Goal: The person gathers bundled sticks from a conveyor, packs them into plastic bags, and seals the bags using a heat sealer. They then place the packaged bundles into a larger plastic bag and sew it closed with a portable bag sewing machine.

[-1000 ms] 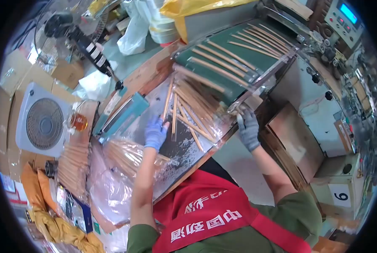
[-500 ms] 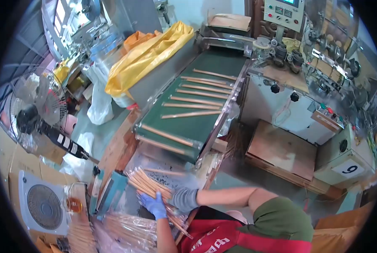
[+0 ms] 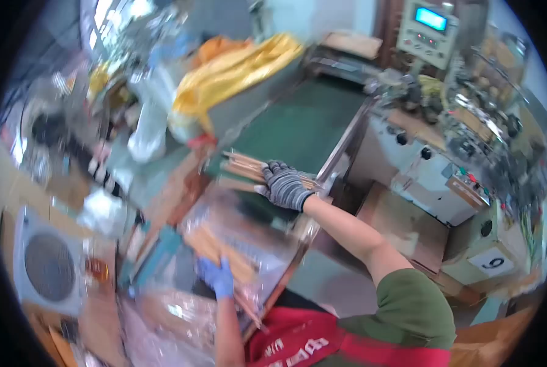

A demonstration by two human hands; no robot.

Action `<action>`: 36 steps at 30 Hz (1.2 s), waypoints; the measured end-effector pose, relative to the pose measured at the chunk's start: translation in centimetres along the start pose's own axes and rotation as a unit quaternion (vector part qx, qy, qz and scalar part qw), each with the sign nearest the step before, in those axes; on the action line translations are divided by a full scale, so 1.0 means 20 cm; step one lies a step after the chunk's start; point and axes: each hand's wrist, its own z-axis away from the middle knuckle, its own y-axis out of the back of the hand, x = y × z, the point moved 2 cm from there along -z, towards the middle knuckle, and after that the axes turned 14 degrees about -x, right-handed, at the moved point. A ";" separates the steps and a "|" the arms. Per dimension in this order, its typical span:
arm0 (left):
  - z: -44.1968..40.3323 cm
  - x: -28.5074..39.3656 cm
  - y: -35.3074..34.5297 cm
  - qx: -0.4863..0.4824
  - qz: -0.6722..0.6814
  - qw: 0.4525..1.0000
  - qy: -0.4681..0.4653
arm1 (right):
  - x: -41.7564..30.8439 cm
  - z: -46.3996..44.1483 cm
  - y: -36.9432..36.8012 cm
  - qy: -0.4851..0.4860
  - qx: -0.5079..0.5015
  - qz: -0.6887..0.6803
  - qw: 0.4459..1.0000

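Observation:
My right hand (image 3: 284,185), in a striped grey glove, is closed over several thin wooden sticks (image 3: 243,166) at the near end of the green conveyor belt (image 3: 288,131). My left hand (image 3: 216,276), in a blue-purple glove, lies against a bundle of sticks (image 3: 224,254) on the worktable, with its fingers partly hidden and blurred. Clear plastic lies around that bundle. More wrapped sticks (image 3: 178,306) rest below and left of my left hand.
A teal device (image 3: 157,260) sits left of the bundle. Farther left are a box fan (image 3: 47,263) and a cup of amber liquid (image 3: 97,269). Yellow sheeting (image 3: 236,73) lies beyond the belt's left side. A machine cabinet (image 3: 377,147) stands right.
My right hand has moved from the bundle up onto the belt and closed over sticks there. The spread-out sticks on the belt are now gathered near it. My left hand stays by the bundle.

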 end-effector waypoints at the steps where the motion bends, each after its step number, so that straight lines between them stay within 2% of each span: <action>1: 0.01 -0.02 -0.02 0.000 0.077 0.997 -0.005 | -0.18 0.07 -0.06 0.029 -0.037 -0.010 0.999; 2: 0.03 0.06 0.09 -0.021 0.144 0.989 -0.021 | -0.37 0.16 -0.12 0.038 -0.018 0.026 0.999; 3: 0.06 0.12 0.17 -0.026 0.173 0.985 0.002 | -0.53 0.24 -0.17 0.050 0.010 0.061 0.997; 4: 0.04 0.07 0.15 0.017 0.177 0.984 0.016 | -0.63 0.27 -0.20 0.083 -0.085 0.019 0.993; 5: -0.01 0.02 0.11 0.010 0.176 0.982 0.066 | -0.66 0.23 -0.20 0.114 -0.099 0.019 0.988; 6: -0.05 0.00 0.10 0.001 0.178 0.978 0.111 | -0.65 0.16 -0.20 0.036 -0.143 -0.074 0.986; 7: -0.07 0.03 0.13 0.000 0.204 0.972 0.115 | -0.67 0.13 -0.21 -0.046 -0.184 -0.158 0.969; 8: -0.10 0.01 0.09 -0.001 0.225 0.973 0.057 | -0.70 0.11 -0.40 -0.026 -0.194 -0.146 0.970; 9: -0.09 0.07 0.08 -0.002 0.180 0.976 0.120 | -0.69 0.08 -0.71 0.001 -0.101 -0.102 0.990; 10: -0.04 0.14 0.13 0.007 0.206 0.974 0.090 | -0.72 0.11 -0.89 0.028 -0.006 -0.063 0.998; 11: 0.00 0.11 0.04 0.006 0.183 0.978 0.098 | -0.84 0.28 -0.87 0.072 0.016 -0.171 0.983; 12: 0.14 0.14 0.11 0.000 0.340 0.936 0.089 | -0.87 0.38 -0.95 0.020 -0.049 -0.261 0.964; 13: 0.28 0.10 0.14 -0.044 0.452 0.889 0.056 | -0.90 0.54 -0.88 0.021 -0.127 -0.508 0.852; 14: 0.47 0.11 0.21 -0.089 0.587 0.804 0.033 | -0.96 0.70 -0.71 0.016 -0.197 -0.717 0.669; 15: 0.60 0.08 0.25 -0.101 0.584 0.806 0.014 | -0.98 0.81 -0.62 -0.007 -0.260 -0.817 0.516; 17: 0.68 -0.08 0.07 -0.095 0.600 0.793 -0.036 | -1.02 0.80 -0.64 0.072 -0.229 -0.794 0.559; 19: 0.63 0.05 0.25 -0.108 0.594 0.792 0.092 | -1.10 0.67 -0.41 -0.033 -0.367 -0.776 0.511; 20: 0.54 0.03 0.26 -0.040 0.456 0.889 0.025 | -1.14 0.57 -0.40 0.022 -0.331 -0.765 0.553; 21: 0.50 0.07 0.34 0.056 0.373 0.925 -0.046 | -1.19 0.46 -0.38 0.089 -0.288 -0.747 0.593; 23: 0.48 0.21 0.63 0.220 0.207 0.934 -0.193 | -1.27 0.45 -0.03 0.172 -0.221 -0.760 0.587; 24: 0.47 0.23 0.70 0.217 0.208 0.933 -0.196 | -1.27 0.47 0.05 0.171 -0.218 -0.760 0.588; 26: 0.43 0.27 0.82 0.157 0.339 0.865 -0.335 | -1.25 0.48 0.19 0.282 -0.212 -0.723 0.593; 27: 0.43 0.26 0.82 0.160 0.335 0.863 -0.343 | -1.23 0.48 0.20 0.290 -0.205 -0.722 0.594; 29: 0.40 0.20 0.77 0.060 0.514 0.763 -0.389 | -1.19 0.49 0.18 0.354 -0.204 -0.708 0.576; 30: 0.37 0.14 0.72 0.007 0.547 0.751 -0.369 | -1.15 0.43 0.09 0.411 -0.135 -0.625 0.650; 31: 0.31 0.11 0.69 0.010 0.542 0.751 -0.377 | -1.15 0.39 0.05 0.419 -0.129 -0.622 0.649; 32: 0.28 0.09 0.63 -0.021 0.535 0.763 -0.363 | -1.14 0.37 0.00 0.390 -0.190 -0.621 0.652; 33: 0.29 0.08 0.59 -0.051 0.529 0.774 -0.345 | -1.16 0.39 0.00 0.394 -0.167 -0.588 0.687; 35: 0.26 0.09 0.57 -0.067 0.440 0.848 -0.289 | -1.19 0.42 0.01 0.395 -0.118 -0.516 0.751; 36: 0.20 0.07 0.47 -0.079 0.493 0.806 -0.319 | -1.21 0.45 0.04 0.408 -0.037 -0.494 0.766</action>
